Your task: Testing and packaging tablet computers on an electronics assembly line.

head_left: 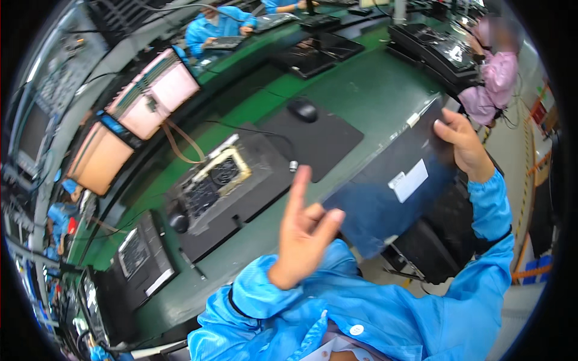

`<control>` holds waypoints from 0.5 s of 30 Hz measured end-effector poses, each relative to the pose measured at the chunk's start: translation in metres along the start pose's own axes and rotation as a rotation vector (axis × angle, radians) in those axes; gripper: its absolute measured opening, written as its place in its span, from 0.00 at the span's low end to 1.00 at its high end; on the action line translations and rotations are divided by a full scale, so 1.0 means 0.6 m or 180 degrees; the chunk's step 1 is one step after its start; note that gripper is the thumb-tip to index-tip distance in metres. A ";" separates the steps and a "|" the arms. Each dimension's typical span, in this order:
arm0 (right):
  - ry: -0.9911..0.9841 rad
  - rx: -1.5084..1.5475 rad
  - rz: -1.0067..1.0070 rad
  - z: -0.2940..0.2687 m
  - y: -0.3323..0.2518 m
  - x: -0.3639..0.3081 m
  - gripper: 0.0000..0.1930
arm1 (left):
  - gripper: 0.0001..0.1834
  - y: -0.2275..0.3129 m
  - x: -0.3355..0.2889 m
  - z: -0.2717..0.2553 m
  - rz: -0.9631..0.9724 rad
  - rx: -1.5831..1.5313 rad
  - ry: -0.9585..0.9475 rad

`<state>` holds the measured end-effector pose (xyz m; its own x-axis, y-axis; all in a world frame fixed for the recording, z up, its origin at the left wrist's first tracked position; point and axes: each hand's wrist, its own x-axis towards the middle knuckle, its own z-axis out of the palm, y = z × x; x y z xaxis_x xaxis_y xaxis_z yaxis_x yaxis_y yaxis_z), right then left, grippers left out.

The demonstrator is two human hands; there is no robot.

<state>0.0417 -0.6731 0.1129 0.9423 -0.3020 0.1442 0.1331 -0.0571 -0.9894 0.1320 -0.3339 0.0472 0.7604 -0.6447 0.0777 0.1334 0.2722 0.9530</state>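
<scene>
Right grip (466, 146): clamped on flat dark-blue rectangular panel (367, 210)
Left grip (301, 243): apart, contact unclear
Progress: in hand at green tabletop's (373, 90) edge, not released

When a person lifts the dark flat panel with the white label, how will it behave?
The dark panel seems stiff: it looks flat well beyond the right grip. Its smooth, slightly shiny surface may be slippery. Being broad, it would probably tip if held at one corner only.
</scene>
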 end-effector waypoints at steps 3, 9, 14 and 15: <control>0.0075 0.0039 -0.1154 0.149 -0.052 -0.007 0.16 | 0.40 0.063 -0.057 -0.094 0.0622 -0.0104 0.1251; -0.0805 -0.1456 -0.4824 0.487 -0.019 -0.030 0.09 | 0.56 0.102 -0.239 -0.175 0.0060 -0.1833 0.0346; -0.1448 -0.1569 -0.4730 0.574 0.064 -0.072 0.20 | 0.18 0.063 -0.376 -0.288 -0.0139 -0.2001 0.1702; -0.1315 -0.1928 -0.4164 0.551 0.086 -0.034 0.23 | 0.20 0.050 -0.401 -0.308 0.0057 -0.1865 0.1541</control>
<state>0.1309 -0.3551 0.0543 0.2927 0.5496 0.7825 0.8810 -0.4731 0.0028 0.0703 -0.0388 0.0027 0.9416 -0.2881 -0.1743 0.3315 0.7015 0.6309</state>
